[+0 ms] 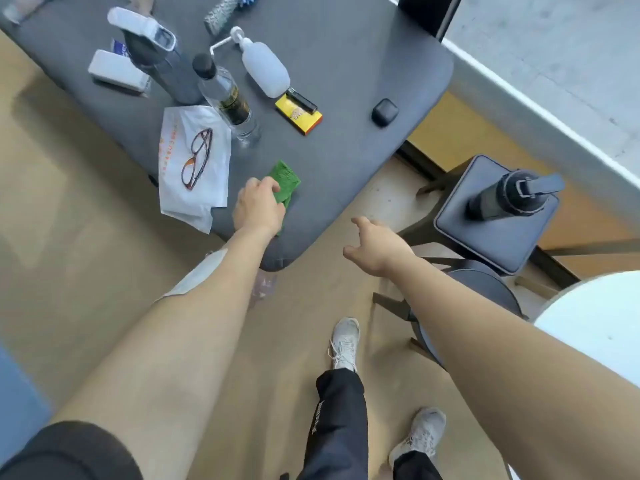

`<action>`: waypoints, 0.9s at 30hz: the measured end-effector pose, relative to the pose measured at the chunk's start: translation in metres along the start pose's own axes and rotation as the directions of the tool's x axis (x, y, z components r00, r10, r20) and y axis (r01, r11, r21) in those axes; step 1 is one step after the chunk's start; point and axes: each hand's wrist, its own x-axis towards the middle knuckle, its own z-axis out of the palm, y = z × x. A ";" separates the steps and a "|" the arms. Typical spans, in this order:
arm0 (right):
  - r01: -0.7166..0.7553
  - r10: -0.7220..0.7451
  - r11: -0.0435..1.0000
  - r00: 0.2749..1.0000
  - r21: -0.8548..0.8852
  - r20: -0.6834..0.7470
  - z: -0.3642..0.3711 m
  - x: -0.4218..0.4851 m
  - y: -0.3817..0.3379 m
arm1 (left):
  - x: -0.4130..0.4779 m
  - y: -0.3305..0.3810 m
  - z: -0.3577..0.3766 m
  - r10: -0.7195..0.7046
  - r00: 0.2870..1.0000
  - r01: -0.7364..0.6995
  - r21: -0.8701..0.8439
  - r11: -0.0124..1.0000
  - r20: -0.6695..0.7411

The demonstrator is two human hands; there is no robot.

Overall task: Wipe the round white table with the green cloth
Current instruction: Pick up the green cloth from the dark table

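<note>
The green cloth [286,177] lies near the front edge of a dark grey table [346,161]. My left hand [259,206] rests on top of the cloth, fingers curled over its near end. My right hand [375,247] hovers in the air past the grey table's corner, fingers spread, holding nothing. The round white table [595,317] shows only as a curved part at the right edge, below my right forearm.
On the grey table sit glasses [197,158] on a white bag, a clear bottle [228,98], a white pump bottle [263,69], a yellow box [298,114] and a black case [384,111]. A square stool [498,223] carries a dark bottle; a round stool is beside it.
</note>
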 end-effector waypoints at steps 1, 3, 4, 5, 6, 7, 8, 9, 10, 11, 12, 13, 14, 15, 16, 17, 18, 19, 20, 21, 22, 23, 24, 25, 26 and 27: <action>-0.016 0.016 1.000 1.000 0.011 0.005 0.001 0.005 0.001 | 0.007 0.000 0.004 0.007 1.000 -0.007 0.006 1.000 0.016; -0.046 0.046 0.998 0.999 0.032 0.004 0.003 0.014 0.007 | 0.020 -0.001 0.014 -0.006 0.999 0.004 0.042 0.999 0.036; -0.067 0.066 0.997 0.998 0.043 0.015 0.002 0.015 0.011 | 0.022 -0.001 0.018 -0.008 0.999 0.006 0.055 0.998 0.042; -0.081 0.080 0.995 0.997 0.053 0.015 0.002 0.017 0.015 | 0.026 -0.003 0.022 -0.005 1.000 0.004 0.063 0.998 0.027; -0.092 0.091 0.994 0.996 0.061 0.018 0.002 0.017 0.019 | 0.027 -0.004 0.024 -0.002 1.000 0.001 0.069 0.998 0.011; -0.102 0.101 0.992 0.995 0.070 0.017 0.002 0.016 0.024 | 0.028 -0.006 0.025 0.002 1.000 -0.001 0.074 0.997 -0.008; -0.113 0.112 0.991 0.994 0.075 0.018 0.000 0.013 0.027 | 0.026 -0.006 0.022 0.007 1.000 -0.005 0.085 0.996 -0.021; -0.129 0.128 0.988 0.992 0.084 0.020 -0.001 0.010 0.032 | 0.024 -0.005 0.019 0.011 1.000 -0.009 0.082 0.997 -0.027; -0.142 0.140 0.985 0.990 0.096 0.023 -0.003 0.006 0.035 | 0.019 -0.002 0.014 0.017 0.999 -0.015 0.067 0.998 -0.027; -0.153 0.152 0.982 0.988 0.111 0.023 -0.004 0.000 0.038 | 0.013 0.002 0.008 0.030 0.999 -0.029 0.042 0.999 -0.031; -0.163 0.162 0.978 0.987 0.127 0.025 -0.007 -0.006 0.039 | 0.004 0.007 0.001 0.050 0.998 -0.050 0.004 0.999 -0.033; -0.167 0.165 0.975 0.986 0.143 0.030 -0.010 -0.014 0.040 | -0.006 0.014 -0.007 0.074 0.997 -0.076 -0.040 0.996 -0.032; -0.164 0.161 0.973 0.986 0.161 0.031 -0.013 -0.023 0.041 | -0.018 0.022 -0.016 0.098 0.995 -0.099 -0.087 0.991 -0.019; -0.152 0.151 0.973 0.988 0.175 0.023 -0.018 -0.033 0.040 | -0.031 0.031 -0.025 0.127 0.992 -0.125 -0.133 0.983 0.001; -0.130 0.132 0.974 0.991 0.183 0.002 -0.024 -0.043 0.039 | -0.046 0.041 -0.034 0.156 0.987 -0.147 -0.177 0.973 0.036; -0.105 0.112 0.976 0.993 0.190 -0.027 -0.030 -0.056 0.039 | -0.062 0.053 -0.042 0.191 0.979 -0.171 -0.218 0.961 0.076; -0.074 0.087 0.977 0.994 0.202 -0.060 -0.038 -0.069 0.039 | -0.079 0.066 -0.050 0.226 0.967 -0.189 -0.257 0.948 0.122; -0.043 0.063 0.975 0.994 0.219 -0.086 -0.046 -0.083 0.039 | -0.096 0.080 -0.057 0.265 0.951 -0.210 -0.294 0.933 0.161; -0.010 0.035 0.970 0.994 0.242 -0.101 -0.054 -0.099 0.039 | -0.113 0.094 -0.064 0.311 0.931 -0.239 -0.324 0.915 0.192; 0.018 0.010 0.962 0.995 0.271 -0.103 -0.062 -0.115 0.040 | -0.131 0.108 -0.069 0.361 0.907 -0.274 -0.349 0.896 0.214; 0.048 -0.018 0.952 0.995 0.304 -0.101 -0.069 -0.133 0.042 | -0.150 0.123 -0.073 0.410 0.880 -0.307 -0.372 0.876 0.240; 0.085 -0.054 0.942 0.993 0.324 -0.103 -0.075 -0.149 0.046 | -0.169 0.139 -0.076 0.460 0.848 -0.339 -0.397 0.853 0.262; 0.119 -0.088 0.940 0.990 0.321 -0.109 -0.079 -0.166 0.052 | -0.189 0.154 -0.078 0.502 0.818 -0.368 -0.416 0.831 0.280; 0.134 -0.102 0.944 0.988 0.302 -0.120 -0.084 -0.184 0.058 | -0.208 0.169 -0.080 0.542 0.788 -0.397 -0.432 0.810 0.291; 0.129 -0.096 0.952 0.987 0.279 -0.128 -0.087 -0.202 0.068 | -0.228 0.184 -0.081 0.571 0.762 -0.421 -0.435 0.796 0.305; 0.115 -0.083 0.962 0.987 0.248 -0.138 -0.089 -0.221 0.081 | -0.247 0.199 -0.082 0.594 0.740 -0.444 -0.434 0.784 0.316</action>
